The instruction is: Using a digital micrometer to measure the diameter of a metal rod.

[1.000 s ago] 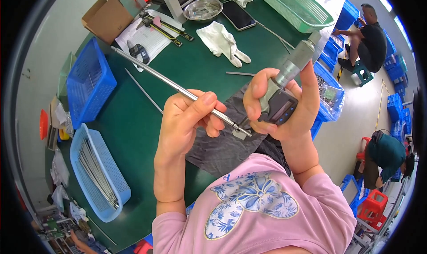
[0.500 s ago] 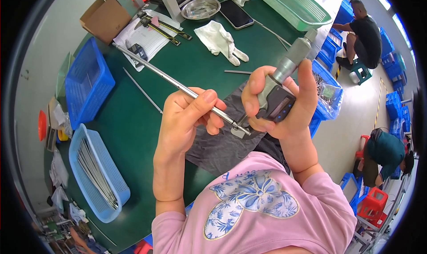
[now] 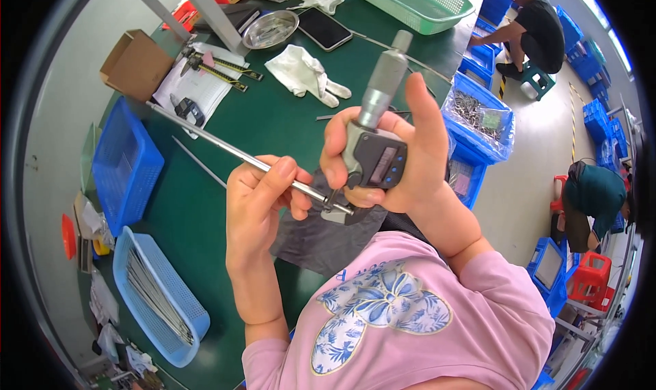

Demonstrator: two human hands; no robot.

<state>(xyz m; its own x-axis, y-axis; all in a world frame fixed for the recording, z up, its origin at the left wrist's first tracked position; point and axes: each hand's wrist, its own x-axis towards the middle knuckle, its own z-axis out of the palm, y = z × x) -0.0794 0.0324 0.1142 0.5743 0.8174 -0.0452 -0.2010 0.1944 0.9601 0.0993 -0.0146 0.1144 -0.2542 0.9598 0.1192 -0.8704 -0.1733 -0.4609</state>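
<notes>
Above the green table (image 3: 198,212), the left hand (image 3: 258,200) is pinching a rod (image 3: 212,137), seemingly for steadying its tip (image 3: 347,210) at the frame (image 3: 333,218) of the micrometer (image 3: 362,147), which the right hand (image 3: 417,166) is gripping, probably so that its display (image 3: 384,166) is facing upward

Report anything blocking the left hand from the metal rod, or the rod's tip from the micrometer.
Nothing visible. The left hand grips the metal rod, whose tip lies at the micrometer in the right hand, with no other object between; contact there is unclear.
</notes>
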